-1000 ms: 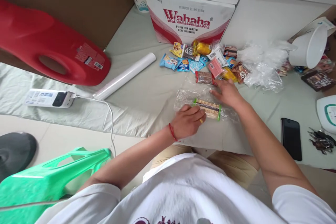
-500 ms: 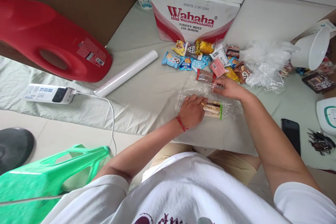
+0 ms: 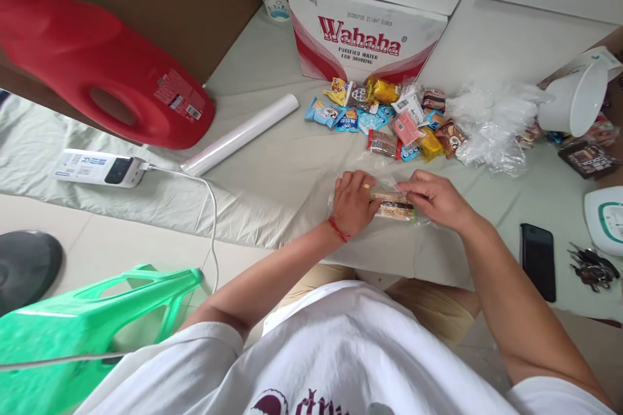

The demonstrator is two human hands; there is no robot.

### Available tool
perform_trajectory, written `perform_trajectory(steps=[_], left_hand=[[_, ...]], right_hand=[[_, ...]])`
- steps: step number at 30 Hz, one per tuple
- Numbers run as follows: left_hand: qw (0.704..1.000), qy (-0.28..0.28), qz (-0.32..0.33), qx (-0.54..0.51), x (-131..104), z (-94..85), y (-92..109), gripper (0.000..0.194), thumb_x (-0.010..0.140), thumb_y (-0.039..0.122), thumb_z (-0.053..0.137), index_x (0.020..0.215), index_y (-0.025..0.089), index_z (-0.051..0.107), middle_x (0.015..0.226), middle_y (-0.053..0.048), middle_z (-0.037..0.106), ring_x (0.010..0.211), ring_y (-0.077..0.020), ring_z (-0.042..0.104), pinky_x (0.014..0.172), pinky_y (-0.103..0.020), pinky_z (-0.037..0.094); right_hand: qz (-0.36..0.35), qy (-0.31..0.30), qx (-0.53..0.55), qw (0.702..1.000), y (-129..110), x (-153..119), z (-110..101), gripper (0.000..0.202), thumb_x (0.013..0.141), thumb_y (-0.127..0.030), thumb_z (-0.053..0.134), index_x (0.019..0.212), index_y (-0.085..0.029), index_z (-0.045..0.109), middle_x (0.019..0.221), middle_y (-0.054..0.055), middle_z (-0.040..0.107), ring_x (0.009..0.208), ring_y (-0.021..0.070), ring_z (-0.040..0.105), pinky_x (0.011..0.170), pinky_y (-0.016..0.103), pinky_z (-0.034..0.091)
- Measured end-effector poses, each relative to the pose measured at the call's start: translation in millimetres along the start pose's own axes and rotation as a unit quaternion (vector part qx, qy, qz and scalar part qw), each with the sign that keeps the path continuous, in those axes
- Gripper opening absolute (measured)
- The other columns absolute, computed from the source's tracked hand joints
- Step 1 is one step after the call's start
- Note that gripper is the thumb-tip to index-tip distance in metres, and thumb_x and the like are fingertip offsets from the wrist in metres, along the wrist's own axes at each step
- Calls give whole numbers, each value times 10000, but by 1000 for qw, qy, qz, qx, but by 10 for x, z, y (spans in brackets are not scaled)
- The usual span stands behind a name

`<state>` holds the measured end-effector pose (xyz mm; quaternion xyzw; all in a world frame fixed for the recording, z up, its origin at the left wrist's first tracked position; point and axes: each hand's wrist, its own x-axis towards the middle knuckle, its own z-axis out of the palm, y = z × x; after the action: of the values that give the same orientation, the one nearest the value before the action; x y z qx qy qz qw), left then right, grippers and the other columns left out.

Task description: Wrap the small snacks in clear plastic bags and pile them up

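Observation:
A snack packet [image 3: 395, 209] with a pale, grainy look, a dark middle band and a green end lies on clear plastic film [image 3: 372, 163] near the table's front edge. My left hand [image 3: 354, 200] rests flat over the packet's left end and the film, fingers stretched out. At the packet's right end, my right hand [image 3: 435, 198] pinches a fold of the film between thumb and fingers. Just beyond the film sits a red and brown snack packet [image 3: 383, 144], at the front of a pile of small wrapped snacks [image 3: 407, 126].
A white plastic roll [image 3: 243, 133] lies to the left, near a power bank [image 3: 100, 167] with a cable and a red jug [image 3: 146, 91]. Crumpled clear bags [image 3: 491, 120], a phone [image 3: 538, 262] and keys [image 3: 594, 267] are on the right. A Wahaha carton [image 3: 363, 35] stands behind.
My right hand has come nearer, from beside the red and brown packet to the grainy packet's right end, drawing the film's far edge toward me. My left hand stays on the packet.

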<state>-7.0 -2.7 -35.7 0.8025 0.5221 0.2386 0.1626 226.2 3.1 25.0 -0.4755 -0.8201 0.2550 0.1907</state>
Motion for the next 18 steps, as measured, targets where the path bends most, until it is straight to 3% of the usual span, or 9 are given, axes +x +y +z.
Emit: perform_trajectory(steps=[4, 6, 8, 11, 13, 15, 17, 18], left_hand=[[989, 71, -127, -36, 1, 93, -38, 569, 830, 454, 778, 1286, 159, 609, 1357, -194, 595, 1264, -381, 530, 1057, -535, 411], [985, 65, -149, -60, 15, 90, -115, 718, 788, 453, 795, 1387, 140, 554, 1448, -221, 549, 1375, -405, 485, 1142, -562, 371], [988, 11, -118, -94, 45, 32, -240, 827, 769, 419, 784, 1486, 139, 482, 1505, -228, 532, 1449, -407, 449, 1226, -591, 286], [977, -112, -32, -177, 126, -142, -451, 906, 785, 336, 703, 1603, 164, 355, 1429, -178, 633, 1420, -353, 514, 1280, -611, 190], [956, -151, -28, -249, 196, -275, -536, 895, 845, 354, 630, 1649, 170, 283, 1287, -125, 704, 1297, -290, 604, 1244, -542, 307], [943, -153, -46, -293, 263, -387, -542, 785, 929, 419, 556, 1643, 192, 321, 1166, -81, 715, 1154, -235, 649, 1145, -450, 432], [945, -155, -35, -286, 315, -466, -486, 595, 958, 491, 557, 1490, 226, 555, 1092, -62, 695, 1091, -222, 635, 1087, -420, 469], [949, -158, -18, -272, 332, -493, -456, 474, 947, 513, 588, 1314, 230, 685, 1072, -63, 682, 1097, -228, 619, 1091, -426, 463]], right_hand=[[-14, -55, -74, 996, -111, -311, 281, 469, 1013, -195, 451, 1377, -302, 726, 903, 47, 596, 748, 160, 553, 675, 259, 419], [-3, -86, -131, 988, -170, -379, 413, 523, 1006, -176, 428, 1437, -337, 678, 953, 59, 622, 779, 184, 544, 647, 267, 377], [12, -110, -186, 976, -237, -396, 492, 577, 998, -156, 412, 1494, -365, 622, 1015, 74, 642, 826, 208, 543, 643, 281, 346], [31, -137, -229, 963, -327, -376, 512, 621, 1007, -148, 399, 1556, -398, 544, 1045, 85, 641, 865, 224, 551, 664, 294, 346], [36, -147, -238, 960, -370, -361, 499, 617, 1023, -156, 397, 1567, -419, 525, 1050, 90, 640, 872, 226, 558, 681, 295, 357], [39, -154, -242, 957, -401, -350, 494, 601, 1039, -167, 403, 1563, -433, 527, 1071, 98, 642, 886, 230, 567, 704, 299, 371], [41, -158, -246, 955, -427, -341, 501, 579, 1052, -178, 413, 1550, -442, 543, 1101, 108, 641, 912, 239, 578, 727, 307, 379], [43, -159, -246, 955, -439, -336, 507, 564, 1059, -189, 417, 1543, -445, 553, 1116, 112, 639, 925, 245, 583, 735, 312, 380]])
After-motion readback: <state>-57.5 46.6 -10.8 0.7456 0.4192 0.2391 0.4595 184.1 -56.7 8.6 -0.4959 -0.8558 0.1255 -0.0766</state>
